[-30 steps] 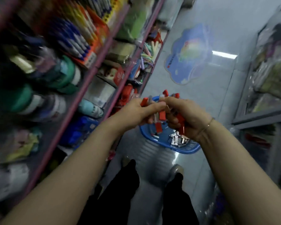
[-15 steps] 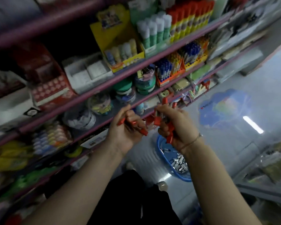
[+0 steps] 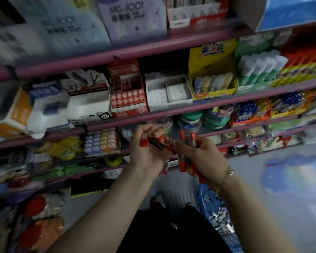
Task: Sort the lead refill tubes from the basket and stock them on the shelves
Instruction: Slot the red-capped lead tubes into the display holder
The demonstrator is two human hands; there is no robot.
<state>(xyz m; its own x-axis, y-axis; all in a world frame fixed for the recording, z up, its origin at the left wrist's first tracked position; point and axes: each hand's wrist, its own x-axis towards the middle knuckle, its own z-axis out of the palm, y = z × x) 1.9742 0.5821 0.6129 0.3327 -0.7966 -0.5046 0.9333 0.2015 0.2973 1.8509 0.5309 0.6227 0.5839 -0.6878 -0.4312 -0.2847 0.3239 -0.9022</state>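
Baskets first: a blue plastic basket (image 3: 203,199) sits on the pale floor (image 3: 263,207) at the lower right, just beside the person's dark trouser legs, and in it lies a loose heap of small silvery-white pieces (image 3: 222,220), too blurred to name. Up on the pink-edged shelves (image 3: 153,50), a red display box (image 3: 127,92) holds rows of little red-and-white packs, standing between a white carton and a white open tray (image 3: 169,92). To the right of the tray a yellow box (image 3: 212,75) carries pastel sticks standing on end, and beyond it a green tray holds white-capped glue sticks (image 3: 259,67). One shelf down are stacked green tape rolls (image 3: 215,120) and an orange tray of blue pens (image 3: 250,112).

The lead refill tubes are out of the basket and in the hands, held in front of the middle shelves. The left hand (image 3: 148,150) is curled shut around a few tubes (image 3: 158,144) with red caps, lying slantwise across the fingers. The right hand (image 3: 202,155) grips a bundle of red-capped tubes (image 3: 185,152) held roughly upright, their ends poking out above and below the fist. The two hands are touching or very nearly so at the fingertips; the blur keeps me from telling which.

The shelf lips jut toward the hands, and the shelves behind them are packed tight. The aisle floor to the right lies open, with a blue cloud-shaped sticker (image 3: 295,177) on it.
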